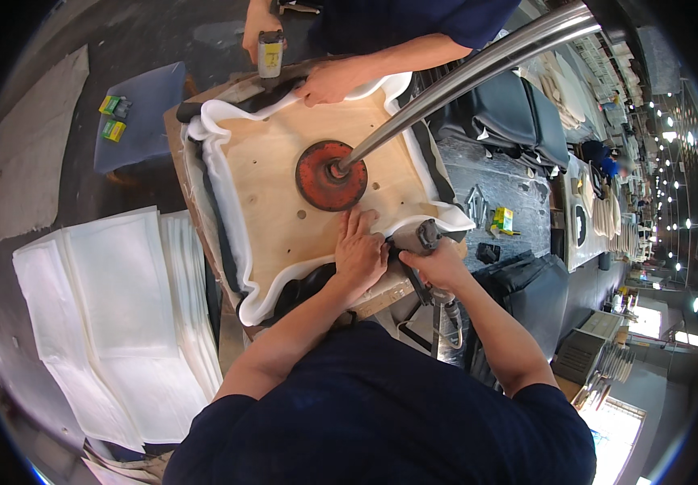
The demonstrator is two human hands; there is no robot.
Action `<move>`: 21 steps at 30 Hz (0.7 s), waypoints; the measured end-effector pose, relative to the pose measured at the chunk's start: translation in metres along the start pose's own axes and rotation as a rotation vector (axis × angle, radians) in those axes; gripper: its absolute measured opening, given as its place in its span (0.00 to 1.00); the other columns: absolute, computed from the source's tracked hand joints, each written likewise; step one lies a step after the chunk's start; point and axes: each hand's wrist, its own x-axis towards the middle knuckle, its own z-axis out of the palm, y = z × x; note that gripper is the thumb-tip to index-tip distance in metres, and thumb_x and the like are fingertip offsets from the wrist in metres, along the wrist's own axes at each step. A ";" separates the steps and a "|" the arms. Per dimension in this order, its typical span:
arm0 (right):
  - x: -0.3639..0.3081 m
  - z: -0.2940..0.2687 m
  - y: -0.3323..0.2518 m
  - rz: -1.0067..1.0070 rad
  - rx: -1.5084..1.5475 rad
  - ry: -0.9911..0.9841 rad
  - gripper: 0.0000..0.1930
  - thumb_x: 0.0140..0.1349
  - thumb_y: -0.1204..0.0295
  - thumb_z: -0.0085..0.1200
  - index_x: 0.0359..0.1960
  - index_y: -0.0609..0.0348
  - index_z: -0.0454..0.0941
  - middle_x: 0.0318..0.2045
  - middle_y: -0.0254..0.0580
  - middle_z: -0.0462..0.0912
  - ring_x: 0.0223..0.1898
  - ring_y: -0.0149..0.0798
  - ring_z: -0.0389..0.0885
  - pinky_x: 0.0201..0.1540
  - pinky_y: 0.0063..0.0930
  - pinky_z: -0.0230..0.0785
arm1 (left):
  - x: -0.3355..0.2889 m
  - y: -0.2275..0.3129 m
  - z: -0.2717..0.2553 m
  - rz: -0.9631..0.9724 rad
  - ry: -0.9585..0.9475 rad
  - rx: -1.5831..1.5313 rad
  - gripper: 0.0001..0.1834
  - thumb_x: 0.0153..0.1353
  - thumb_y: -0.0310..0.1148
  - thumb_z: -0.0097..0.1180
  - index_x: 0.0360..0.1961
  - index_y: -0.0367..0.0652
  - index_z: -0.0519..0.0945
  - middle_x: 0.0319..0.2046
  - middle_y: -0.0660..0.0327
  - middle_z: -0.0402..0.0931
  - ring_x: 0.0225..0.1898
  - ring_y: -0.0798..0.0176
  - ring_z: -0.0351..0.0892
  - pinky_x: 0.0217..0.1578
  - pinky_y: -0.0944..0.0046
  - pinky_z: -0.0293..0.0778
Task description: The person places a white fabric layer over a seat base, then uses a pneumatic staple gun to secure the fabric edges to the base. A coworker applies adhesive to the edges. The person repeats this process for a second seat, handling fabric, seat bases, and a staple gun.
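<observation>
A plywood seat board (272,190) lies face up with white foam (218,153) and black cover material wrapped round its edges. A red round press pad (330,175) on a shiny metal pole (478,69) pins it at the middle. My left hand (359,250) lies flat on the near edge of the board, fingers spread, pressing the material down. My right hand (438,265) grips a grey pneumatic staple gun (423,239) whose nose sits right beside my left hand. Across the board another person's hands (328,79) hold a second staple gun (270,54) and press the far edge.
Stacks of white foam sheets (122,299) lie on the floor at my left. Small green and yellow boxes (113,117) rest on a blue stool. Black seat cushions (518,113) and a yellow box (502,218) sit on the dark bench at right.
</observation>
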 end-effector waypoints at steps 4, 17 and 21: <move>-0.002 0.001 -0.001 0.012 0.027 0.028 0.20 0.64 0.57 0.76 0.42 0.63 0.87 0.19 0.34 0.82 0.17 0.30 0.79 0.22 0.31 0.71 | -0.007 0.003 -0.012 -0.005 -0.102 0.073 0.10 0.60 0.38 0.73 0.31 0.42 0.92 0.67 0.55 0.73 0.79 0.40 0.59 0.82 0.36 0.48; -0.011 0.007 0.008 -0.047 0.087 -0.050 0.21 0.64 0.57 0.77 0.42 0.65 0.87 0.22 0.37 0.86 0.17 0.30 0.80 0.24 0.31 0.74 | -0.009 0.001 -0.008 -0.036 0.001 0.019 0.08 0.59 0.35 0.72 0.29 0.42 0.91 0.68 0.55 0.73 0.79 0.40 0.59 0.82 0.36 0.48; -0.006 0.017 0.007 -0.204 0.017 0.006 0.22 0.65 0.57 0.77 0.43 0.67 0.86 0.24 0.38 0.86 0.18 0.30 0.80 0.22 0.31 0.73 | -0.011 -0.001 -0.012 -0.025 -0.053 0.030 0.08 0.59 0.36 0.72 0.32 0.42 0.92 0.69 0.54 0.71 0.80 0.38 0.57 0.82 0.34 0.47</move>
